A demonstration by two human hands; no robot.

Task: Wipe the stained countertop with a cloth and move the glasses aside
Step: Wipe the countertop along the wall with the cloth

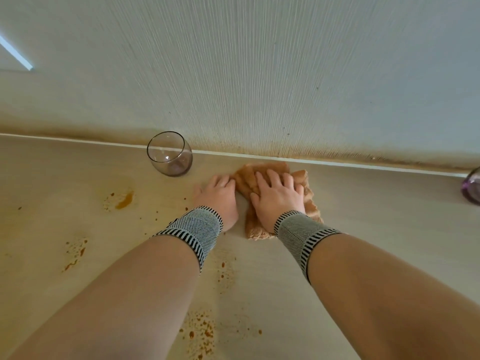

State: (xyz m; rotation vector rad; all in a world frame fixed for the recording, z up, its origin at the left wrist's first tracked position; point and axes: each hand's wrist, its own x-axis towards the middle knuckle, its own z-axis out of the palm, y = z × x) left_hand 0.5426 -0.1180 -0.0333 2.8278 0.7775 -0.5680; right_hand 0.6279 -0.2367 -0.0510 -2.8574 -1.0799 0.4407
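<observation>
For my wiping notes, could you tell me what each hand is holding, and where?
Right hand presses flat on the cloth's middle; left hand touches its left edge. Neither holds a glass.

Glass [170,154] stood far left by wall [259,74]; purple glass [472,188] at far right edge; near countertop [389,203] between them lay open.

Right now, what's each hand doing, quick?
Left hand: fingers curled at the edge of the crumpled orange-brown cloth; grip cannot be told.
Right hand: open, fingers spread, pressing flat on the cloth.
</observation>
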